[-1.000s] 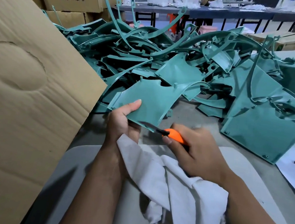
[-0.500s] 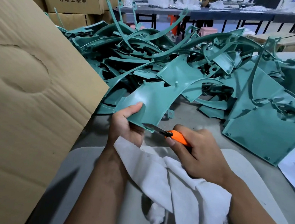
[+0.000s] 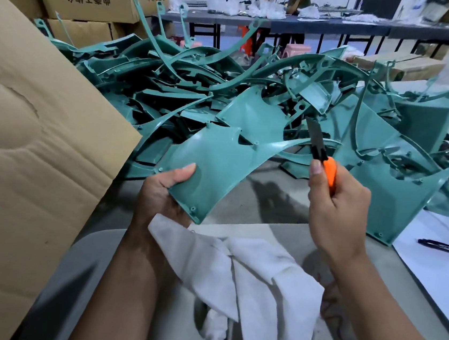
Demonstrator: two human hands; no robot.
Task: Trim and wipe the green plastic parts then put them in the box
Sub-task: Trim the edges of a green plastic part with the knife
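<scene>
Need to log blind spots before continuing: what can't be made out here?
Head view only:
- Left hand fingers: hidden behind the green part.
- Box interior: cut off at the left edge.
- Cloth lower end: cut off at the bottom edge.
- Knife handle: mostly covered by the right hand.

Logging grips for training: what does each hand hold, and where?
Left hand grips the green plastic part at its lower left corner; right hand grips the knife by its orange handle.
</scene>
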